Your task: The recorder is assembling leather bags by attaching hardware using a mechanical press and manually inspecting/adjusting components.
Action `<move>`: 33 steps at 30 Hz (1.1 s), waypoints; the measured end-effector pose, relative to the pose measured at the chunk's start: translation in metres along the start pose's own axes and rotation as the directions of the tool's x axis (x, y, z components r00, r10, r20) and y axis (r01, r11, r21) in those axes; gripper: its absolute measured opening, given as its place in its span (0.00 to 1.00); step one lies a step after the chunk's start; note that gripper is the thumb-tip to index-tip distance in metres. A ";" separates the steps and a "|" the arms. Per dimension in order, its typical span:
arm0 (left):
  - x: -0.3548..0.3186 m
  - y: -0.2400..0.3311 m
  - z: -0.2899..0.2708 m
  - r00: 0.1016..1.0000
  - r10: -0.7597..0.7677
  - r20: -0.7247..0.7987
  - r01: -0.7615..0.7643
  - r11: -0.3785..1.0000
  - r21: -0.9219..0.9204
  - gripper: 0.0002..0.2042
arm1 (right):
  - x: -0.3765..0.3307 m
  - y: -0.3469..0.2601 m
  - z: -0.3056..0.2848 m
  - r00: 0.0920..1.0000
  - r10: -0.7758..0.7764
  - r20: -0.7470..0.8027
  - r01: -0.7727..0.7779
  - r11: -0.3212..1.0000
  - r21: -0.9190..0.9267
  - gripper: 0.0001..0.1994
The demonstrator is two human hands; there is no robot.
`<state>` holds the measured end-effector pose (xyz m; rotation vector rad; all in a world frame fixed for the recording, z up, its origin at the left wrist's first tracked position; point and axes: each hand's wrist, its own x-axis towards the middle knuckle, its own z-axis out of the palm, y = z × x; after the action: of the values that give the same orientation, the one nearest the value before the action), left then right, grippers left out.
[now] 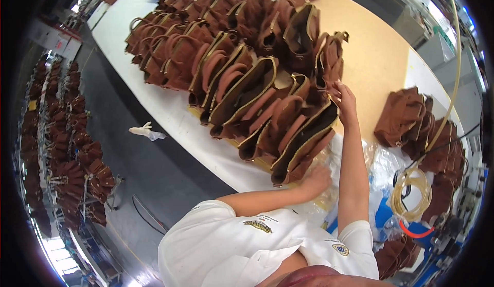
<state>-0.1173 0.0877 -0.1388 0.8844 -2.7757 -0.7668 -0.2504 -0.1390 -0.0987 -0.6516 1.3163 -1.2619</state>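
White short sleeves fill the lower frame. Left hand (318, 178) presses flat, fingers spread, steadying the near end of a row of brown suede handbags with gold zips (303, 143) on the white bench (170, 114). Right hand (346, 99) pinches a bag's top edge. Clear plastic wrappers (383, 163) and coiled yellowish tubing (411, 194) crowd the right.

The middle of the table (154, 107) is blocked by a dense row of brown suede bags (247, 86) standing side by side. Open room is left on the tan sheet (375, 55) toward the far right edge. The right end is crowded by a second bag pile (417, 127), clear plastic wrap (381, 163) and a coiled hose (411, 194).
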 end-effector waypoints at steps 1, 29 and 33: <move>0.001 -0.007 0.023 0.964 0.003 -0.265 0.021 0.996 0.089 0.12 | -0.001 0.006 -0.006 0.997 -0.019 -0.073 0.018 1.000 -0.015 0.18; -0.030 -0.086 -0.006 0.913 -0.286 -0.292 0.260 0.957 -0.126 0.20 | -0.053 -0.082 -0.173 0.098 -0.944 -0.315 -0.291 0.275 -0.916 0.25; -0.043 -0.048 -0.032 0.981 -0.031 -0.192 -0.008 0.980 -0.197 0.21 | -0.047 -0.091 -0.204 0.442 -0.436 -0.784 -0.547 0.561 -0.621 0.29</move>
<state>-0.0494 0.0654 -0.1341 0.8868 -2.4778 -0.8869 -0.4583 -0.0621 -0.0443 -0.4920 3.0094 -0.7647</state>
